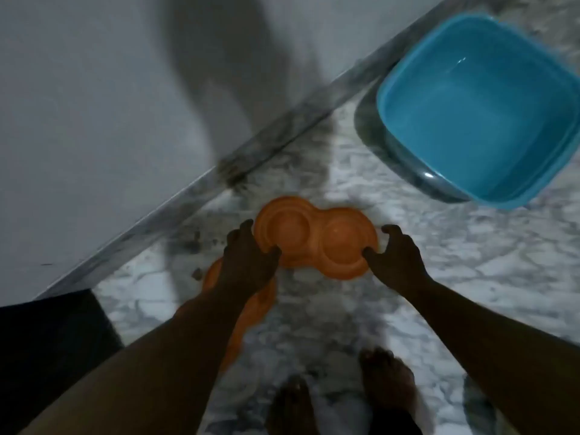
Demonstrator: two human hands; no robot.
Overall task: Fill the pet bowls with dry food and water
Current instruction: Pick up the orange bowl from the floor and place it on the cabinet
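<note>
Bare feet on the marble floor, nearest; just beyond, a second orange piece, half hidden under the left forearm. Left hand and right hand, fingers curled over opposite ends of the orange double bowl, which lies between them at floor level, both wells apparently empty. Farthest, a blue tub holding water, near the wall; likely hazard: an uneven two-ended lift tilts the shallow bowl, and water slopped on polished stone would be slick underfoot.

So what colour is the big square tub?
The tub is blue, seen best in the head view.
</note>
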